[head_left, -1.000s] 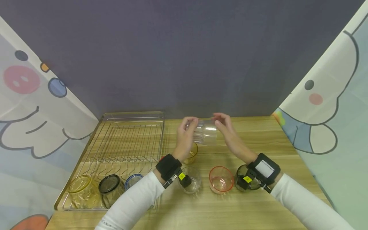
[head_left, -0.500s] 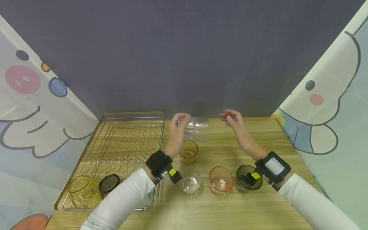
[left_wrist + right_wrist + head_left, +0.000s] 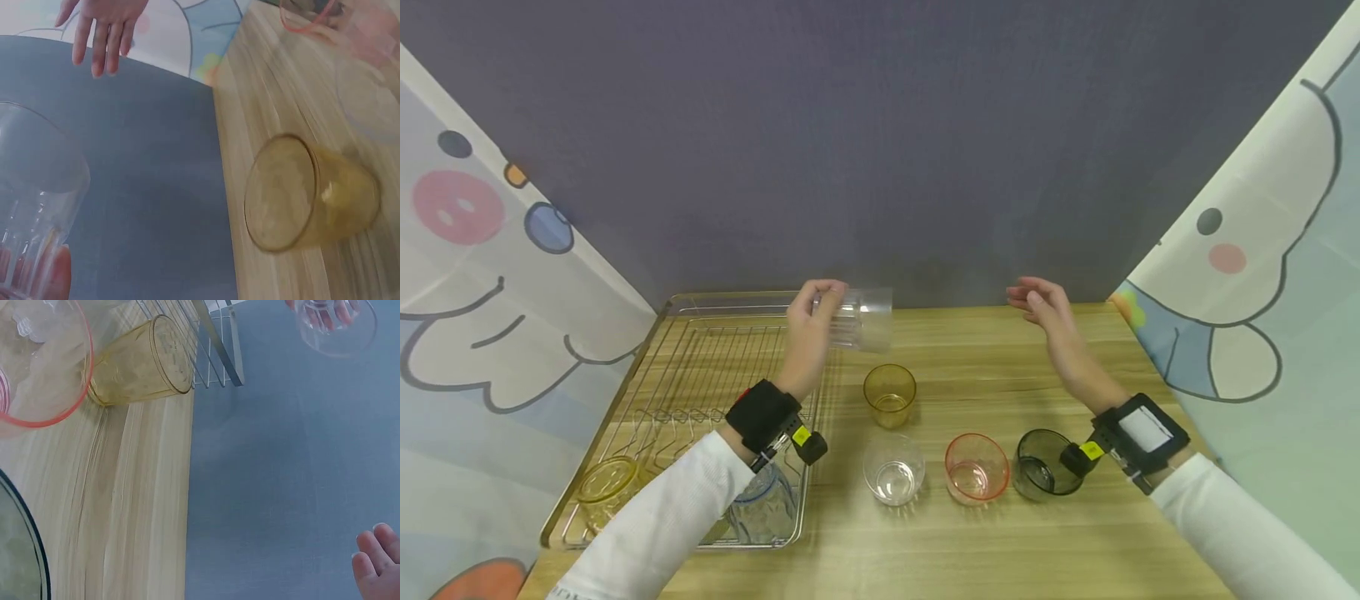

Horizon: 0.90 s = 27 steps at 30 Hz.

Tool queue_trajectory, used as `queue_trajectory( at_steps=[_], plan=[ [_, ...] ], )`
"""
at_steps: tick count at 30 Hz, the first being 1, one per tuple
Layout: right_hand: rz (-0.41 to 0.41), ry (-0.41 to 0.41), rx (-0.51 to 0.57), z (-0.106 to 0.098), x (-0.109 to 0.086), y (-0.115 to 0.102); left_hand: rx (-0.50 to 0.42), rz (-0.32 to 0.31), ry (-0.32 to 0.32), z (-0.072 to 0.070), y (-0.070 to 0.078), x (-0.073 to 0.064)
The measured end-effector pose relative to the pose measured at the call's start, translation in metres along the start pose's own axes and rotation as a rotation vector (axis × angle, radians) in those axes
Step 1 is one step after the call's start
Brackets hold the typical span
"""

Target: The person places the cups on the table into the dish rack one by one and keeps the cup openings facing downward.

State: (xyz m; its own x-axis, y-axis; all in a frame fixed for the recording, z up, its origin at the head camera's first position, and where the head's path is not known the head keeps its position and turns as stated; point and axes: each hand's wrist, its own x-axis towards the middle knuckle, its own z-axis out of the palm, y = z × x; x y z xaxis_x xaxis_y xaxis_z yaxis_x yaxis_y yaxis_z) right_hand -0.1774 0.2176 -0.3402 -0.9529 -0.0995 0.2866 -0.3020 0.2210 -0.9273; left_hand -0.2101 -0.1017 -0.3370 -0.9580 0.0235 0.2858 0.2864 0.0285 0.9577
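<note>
A clear drinking glass (image 3: 865, 320) lies sideways in my left hand (image 3: 808, 329), its mouth facing right. The fingers and thumb grip it near the base, above the table's back part. In the left wrist view the same glass (image 3: 40, 169) shows ribbed sides low down, with a fingertip against it. My right hand (image 3: 1048, 310) is raised at the right, holding nothing, its fingers loosely extended. Below the held glass stands an amber glass (image 3: 890, 396) on the table. In front of it are a clear glass (image 3: 893, 477), a red-rimmed glass (image 3: 976, 471) and a dark glass (image 3: 1037, 467).
At the left sits a wire rack (image 3: 790, 540), partly behind my left arm. A yellow glass (image 3: 610, 487) and a blue-rimmed glass (image 3: 763, 504) stand upside down along its front. A grey panel (image 3: 880, 150) rises behind the wooden table (image 3: 955, 550).
My left hand has carried the clear glass left, toward the rack. My right hand has come off the glass and moved right, apart from it.
</note>
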Motion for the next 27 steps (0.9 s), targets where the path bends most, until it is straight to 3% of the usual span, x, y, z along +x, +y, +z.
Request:
queue_trajectory(
  at_steps=[8, 15, 20, 27],
  plan=[
    [-0.001, -0.011, -0.029, -0.002, 0.001, -0.002, 0.112, 0.025, -0.007, -0.02, 0.009, 0.005],
    [0.082, -0.062, -0.081, -0.001, 0.008, -0.005, 0.258, 0.068, 0.027, -0.035, 0.013, 0.009],
    [0.135, -0.114, -0.155, 0.005, 0.015, -0.005, 0.363, 0.036, 0.014, -0.044, 0.014, 0.012],
    [0.15, -0.182, -0.202, 0.02, 0.027, 0.001, 0.457, 0.011, 0.017, -0.053, 0.012, 0.019]
  ],
)
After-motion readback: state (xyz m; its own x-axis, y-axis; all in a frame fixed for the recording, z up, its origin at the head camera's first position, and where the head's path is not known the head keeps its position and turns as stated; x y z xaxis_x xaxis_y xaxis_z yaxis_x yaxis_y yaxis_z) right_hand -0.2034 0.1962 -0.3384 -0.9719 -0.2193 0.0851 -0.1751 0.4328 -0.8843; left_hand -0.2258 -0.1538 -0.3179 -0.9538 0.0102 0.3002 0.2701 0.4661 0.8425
